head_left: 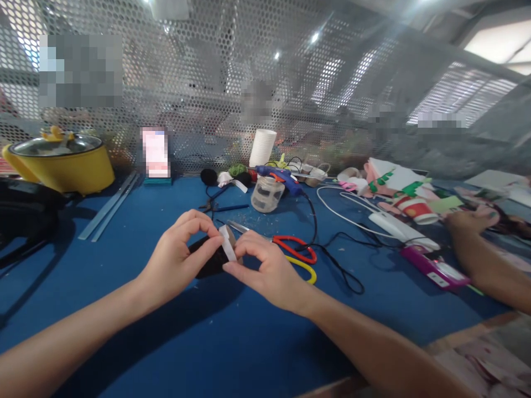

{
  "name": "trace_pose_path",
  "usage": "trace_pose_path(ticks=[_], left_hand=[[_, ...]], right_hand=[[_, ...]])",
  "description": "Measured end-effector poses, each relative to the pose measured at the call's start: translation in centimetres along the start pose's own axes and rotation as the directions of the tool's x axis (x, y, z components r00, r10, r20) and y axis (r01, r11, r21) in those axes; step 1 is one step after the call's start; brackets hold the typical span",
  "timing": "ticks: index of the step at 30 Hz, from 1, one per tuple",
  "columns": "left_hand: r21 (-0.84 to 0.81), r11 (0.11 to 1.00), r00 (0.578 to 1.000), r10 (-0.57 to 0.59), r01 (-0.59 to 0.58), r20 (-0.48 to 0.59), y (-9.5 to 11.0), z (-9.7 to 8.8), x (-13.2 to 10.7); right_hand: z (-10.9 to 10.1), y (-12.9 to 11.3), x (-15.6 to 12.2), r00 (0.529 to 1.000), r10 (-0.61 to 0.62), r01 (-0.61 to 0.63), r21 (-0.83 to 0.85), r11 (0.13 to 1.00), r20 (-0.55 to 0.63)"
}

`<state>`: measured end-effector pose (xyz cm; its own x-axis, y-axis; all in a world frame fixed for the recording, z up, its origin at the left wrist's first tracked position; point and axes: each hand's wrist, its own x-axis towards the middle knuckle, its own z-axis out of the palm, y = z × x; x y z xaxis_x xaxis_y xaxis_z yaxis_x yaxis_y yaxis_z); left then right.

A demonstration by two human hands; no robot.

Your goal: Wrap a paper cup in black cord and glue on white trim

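Note:
My left hand (182,257) and my right hand (267,265) meet over the blue table (136,243), a little above its surface. Between them is a small black piece (209,260) with a white strip (228,243) standing up from it. My left hand pinches the black piece with thumb and forefinger. The fingers of my right hand are closed on the white strip. Just behind my right hand lie scissors with red and yellow handles (296,254), blades pointing left.
A blue glue gun (280,178) with a black cord lies beside a clear plastic jar (267,193). A yellow pot (62,160) stands far left, a white cup stack (262,147) at the back. Another person's hand (470,221) rests at the right among craft scraps, a white power strip and a pink phone (433,268).

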<state>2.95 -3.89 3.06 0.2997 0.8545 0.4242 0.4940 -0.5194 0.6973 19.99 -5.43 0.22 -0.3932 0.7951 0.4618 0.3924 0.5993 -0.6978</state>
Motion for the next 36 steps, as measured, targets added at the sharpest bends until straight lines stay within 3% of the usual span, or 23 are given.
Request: trace_pose_path(ticks=[11, 16, 21, 25, 28, 32, 36], left_hand=[[-0.011, 0.998, 0.998, -0.061, 0.062, 0.021, 0.0, 0.2, 0.0], [-0.137, 0.970, 0.980, -0.194, 0.199, 0.049, -0.7, 0.3, 0.4], [-0.345, 0.857, 0.918, -0.313, 0.384, 0.243, -1.6, 0.0, 0.8], [-0.438, 0.792, 0.888, -0.272, 0.426, 0.372, -2.0, -0.4, 0.8], [-0.346, 0.864, 0.882, -0.203, 0.366, 0.426, -2.0, -0.5, 0.7], [-0.161, 0.930, 0.856, -0.223, 0.330, 0.466, -1.8, -0.4, 0.7], [0.014, 0.979, 0.908, -0.192, 0.201, 0.374, -1.6, 0.0, 0.6]], right_hand=[[0.1, -0.1, 0.0, 0.998, -0.053, 0.052, -0.029, 0.998, -0.016], [0.1, -0.1, -0.1, 0.996, -0.092, 0.091, -0.037, 0.995, -0.011], [-0.1, -0.2, 0.0, 0.993, -0.111, 0.111, -0.007, 0.994, -0.030], [-0.1, 0.0, 0.0, 0.995, -0.098, 0.098, 0.017, 0.995, -0.028], [-0.2, 0.0, 0.0, 0.997, -0.080, 0.081, 0.049, 0.995, -0.020], [-0.5, -0.2, 0.2, 0.999, -0.042, 0.042, 0.087, 0.995, -0.001], [-0.7, -0.5, 0.3, 0.995, 0.094, -0.092, 0.116, 0.989, -0.015]])
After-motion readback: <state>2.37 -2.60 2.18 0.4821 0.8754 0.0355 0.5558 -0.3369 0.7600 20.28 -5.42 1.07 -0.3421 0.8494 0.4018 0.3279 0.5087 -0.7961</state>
